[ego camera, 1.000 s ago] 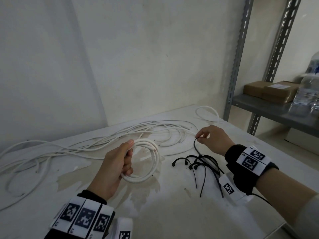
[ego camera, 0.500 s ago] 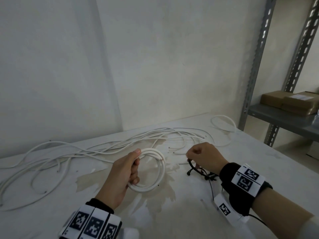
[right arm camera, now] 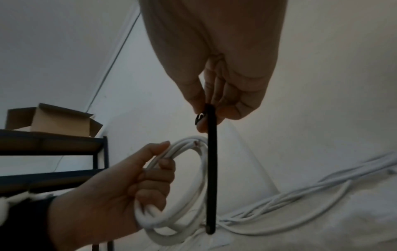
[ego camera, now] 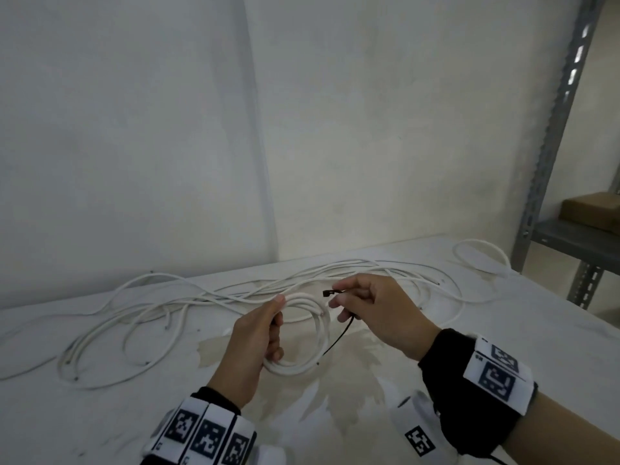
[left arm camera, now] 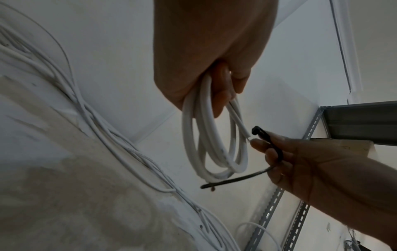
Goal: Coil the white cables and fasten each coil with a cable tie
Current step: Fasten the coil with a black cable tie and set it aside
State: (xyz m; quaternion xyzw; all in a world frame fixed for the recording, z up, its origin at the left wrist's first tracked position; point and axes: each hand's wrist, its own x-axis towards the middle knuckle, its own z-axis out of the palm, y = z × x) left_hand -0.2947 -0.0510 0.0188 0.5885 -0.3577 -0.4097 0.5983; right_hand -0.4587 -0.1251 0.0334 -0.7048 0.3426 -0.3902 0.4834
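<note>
My left hand (ego camera: 265, 333) grips a small coil of white cable (ego camera: 307, 360) by its left side, lifted above the table (ego camera: 100, 414). The coil (left arm camera: 214, 152) hangs from the curled fingers in the left wrist view. My right hand (ego camera: 365, 307) pinches a black cable tie (ego camera: 339, 337) near its head, just right of the coil. The tie's tail (right arm camera: 211, 186) hangs straight down beside the coil (right arm camera: 189, 169). The left hand (right arm camera: 137, 183) also shows in the right wrist view, and the right hand (left arm camera: 296, 163) in the left wrist view.
Several loose white cables (ego camera: 151, 317) sprawl across the table behind and left of my hands. Another small white loop (ego camera: 479, 256) lies at the far right corner. A metal shelf upright (ego camera: 550, 142) with a cardboard box (ego camera: 590, 213) stands to the right.
My right hand picked one black tie from the pile and lifted it next to the coil. The head view tilted up, so the pile of ties is out of sight.
</note>
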